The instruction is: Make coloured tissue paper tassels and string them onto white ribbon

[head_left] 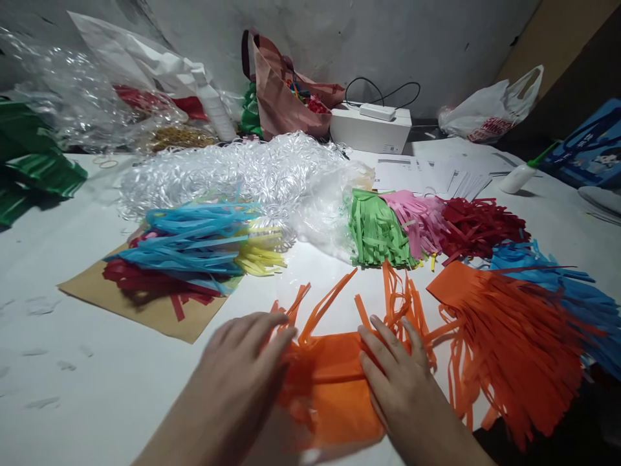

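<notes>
In front of me lies a folded orange tissue paper sheet (339, 382) with fringe strips at its far side. My left hand (242, 362) is curled over its left edge, slightly blurred, with the fingers closed on the paper; the fingertips are partly hidden. My right hand (400, 375) rests on the right part of the sheet with its fingers spread and holds nothing. Close by on the right is a fanned orange fringed tassel (519, 336). It partly covers a blue tassel (572, 285).
Green tassel (381, 230), pink tassel (420, 217) and dark red tassel (485, 226) lie behind. Blue fringe (194, 239) sits on brown paper (184, 323) at left. Beyond are shiny white strands (233, 168), a white box (373, 129) and a glue bottle (518, 178).
</notes>
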`<state>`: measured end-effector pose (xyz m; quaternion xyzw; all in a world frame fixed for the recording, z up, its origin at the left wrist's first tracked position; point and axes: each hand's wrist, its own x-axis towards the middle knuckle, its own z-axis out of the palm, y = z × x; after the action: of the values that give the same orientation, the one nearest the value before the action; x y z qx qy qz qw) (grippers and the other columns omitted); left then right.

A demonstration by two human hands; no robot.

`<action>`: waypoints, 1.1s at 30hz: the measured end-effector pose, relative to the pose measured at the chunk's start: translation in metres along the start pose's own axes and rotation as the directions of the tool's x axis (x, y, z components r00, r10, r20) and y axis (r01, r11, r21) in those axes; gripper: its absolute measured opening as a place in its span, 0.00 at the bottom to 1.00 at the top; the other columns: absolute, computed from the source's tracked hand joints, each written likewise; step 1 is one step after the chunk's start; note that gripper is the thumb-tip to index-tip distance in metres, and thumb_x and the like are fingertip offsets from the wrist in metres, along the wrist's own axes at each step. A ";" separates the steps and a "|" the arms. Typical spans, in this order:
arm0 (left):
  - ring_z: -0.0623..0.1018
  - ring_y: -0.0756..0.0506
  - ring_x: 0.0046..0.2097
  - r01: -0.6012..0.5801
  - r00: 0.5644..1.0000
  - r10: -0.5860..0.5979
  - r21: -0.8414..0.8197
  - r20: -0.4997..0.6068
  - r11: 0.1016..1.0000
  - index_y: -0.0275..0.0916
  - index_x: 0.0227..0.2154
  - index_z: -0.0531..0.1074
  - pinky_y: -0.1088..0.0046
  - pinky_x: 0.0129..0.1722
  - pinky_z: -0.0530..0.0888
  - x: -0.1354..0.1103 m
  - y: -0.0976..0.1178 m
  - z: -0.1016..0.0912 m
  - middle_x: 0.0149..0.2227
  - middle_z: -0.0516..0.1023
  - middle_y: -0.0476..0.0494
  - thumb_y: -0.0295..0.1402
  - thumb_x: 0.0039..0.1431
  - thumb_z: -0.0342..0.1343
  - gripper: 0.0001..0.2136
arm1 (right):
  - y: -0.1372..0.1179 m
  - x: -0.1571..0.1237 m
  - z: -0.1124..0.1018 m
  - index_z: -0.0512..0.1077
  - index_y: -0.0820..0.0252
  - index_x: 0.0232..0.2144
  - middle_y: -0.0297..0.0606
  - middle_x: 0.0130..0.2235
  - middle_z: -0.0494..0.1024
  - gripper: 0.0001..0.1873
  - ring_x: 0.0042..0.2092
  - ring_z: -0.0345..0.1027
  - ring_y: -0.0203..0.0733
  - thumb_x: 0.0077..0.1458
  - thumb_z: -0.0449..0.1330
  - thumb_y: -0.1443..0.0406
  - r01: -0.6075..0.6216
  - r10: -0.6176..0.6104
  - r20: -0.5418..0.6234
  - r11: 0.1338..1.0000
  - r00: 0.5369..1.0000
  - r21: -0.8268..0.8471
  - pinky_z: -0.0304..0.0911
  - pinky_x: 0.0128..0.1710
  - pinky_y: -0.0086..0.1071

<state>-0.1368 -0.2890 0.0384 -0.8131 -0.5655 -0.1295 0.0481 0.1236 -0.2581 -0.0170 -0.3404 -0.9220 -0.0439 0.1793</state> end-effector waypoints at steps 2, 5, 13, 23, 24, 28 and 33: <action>0.76 0.39 0.47 -0.219 0.970 0.209 -0.077 -0.125 0.973 0.39 0.43 0.72 0.62 0.44 0.72 0.004 0.025 0.003 0.46 0.79 0.38 0.23 0.65 0.45 0.12 | -0.002 0.002 -0.001 0.75 0.63 0.44 0.47 0.61 0.71 0.12 0.67 0.53 0.56 0.61 0.54 0.71 0.016 -0.016 0.009 1.000 1.000 -0.008 0.31 0.68 0.58; 0.77 0.41 0.36 -0.343 0.935 0.351 -0.120 0.049 0.932 0.36 0.39 0.74 0.66 0.31 0.75 0.015 0.059 0.021 0.36 0.79 0.40 0.23 0.63 0.50 0.08 | -0.004 0.003 -0.003 0.75 0.64 0.44 0.47 0.61 0.72 0.13 0.66 0.55 0.56 0.60 0.54 0.72 0.037 -0.037 0.004 0.999 0.999 -0.018 0.29 0.68 0.59; 0.78 0.38 0.37 -0.184 0.941 0.146 0.100 0.305 0.978 0.34 0.43 0.75 0.64 0.29 0.77 0.011 0.062 0.055 0.46 0.78 0.33 0.15 0.56 0.50 0.16 | 0.000 0.000 0.001 0.74 0.62 0.46 0.55 0.59 0.72 0.19 0.61 0.61 0.69 0.50 0.58 0.71 -0.326 0.322 -0.049 0.937 0.945 -0.126 0.38 0.62 0.72; 0.77 0.40 0.39 -0.234 0.948 0.207 0.090 0.242 0.968 0.34 0.44 0.75 0.66 0.31 0.77 -0.002 0.052 0.063 0.48 0.79 0.34 0.13 0.54 0.51 0.18 | 0.062 -0.026 -0.042 0.72 0.65 0.47 0.58 0.53 0.76 0.17 0.53 0.70 0.68 0.58 0.50 0.71 -0.470 0.479 -0.085 0.787 0.874 -0.400 0.49 0.54 0.77; 0.78 0.39 0.39 -0.228 0.949 0.205 0.075 0.239 0.971 0.34 0.42 0.75 0.66 0.31 0.77 -0.001 0.051 0.062 0.47 0.80 0.34 0.13 0.54 0.51 0.17 | 0.066 -0.028 -0.048 0.72 0.66 0.47 0.60 0.53 0.76 0.16 0.52 0.70 0.68 0.59 0.51 0.70 -0.505 0.491 -0.150 0.756 0.858 -0.417 0.49 0.54 0.76; 0.78 0.40 0.38 -0.180 0.965 0.179 -0.010 0.190 0.984 0.33 0.42 0.75 0.65 0.33 0.77 0.005 0.046 0.054 0.43 0.81 0.36 0.13 0.56 0.49 0.16 | 0.040 -0.016 -0.049 0.71 0.69 0.49 0.55 0.50 0.78 0.16 0.54 0.70 0.56 0.60 0.52 0.74 -0.266 0.204 -0.308 0.948 0.929 -0.176 0.60 0.59 0.54; 0.75 0.42 0.36 -0.159 0.977 0.184 -0.207 0.107 0.965 0.37 0.37 0.73 0.65 0.36 0.74 0.008 0.047 0.046 0.39 0.80 0.41 0.19 0.61 0.50 0.10 | -0.016 0.007 -0.007 0.75 0.69 0.47 0.45 0.45 0.81 0.17 0.50 0.72 0.46 0.63 0.48 0.76 0.058 -0.026 -0.253 0.991 0.967 0.118 0.61 0.59 0.41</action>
<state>-0.0832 -0.2886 -0.0002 -0.8662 -0.4793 -0.1289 -0.0574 0.1103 -0.2674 -0.0075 -0.3007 -0.8998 -0.0328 0.3143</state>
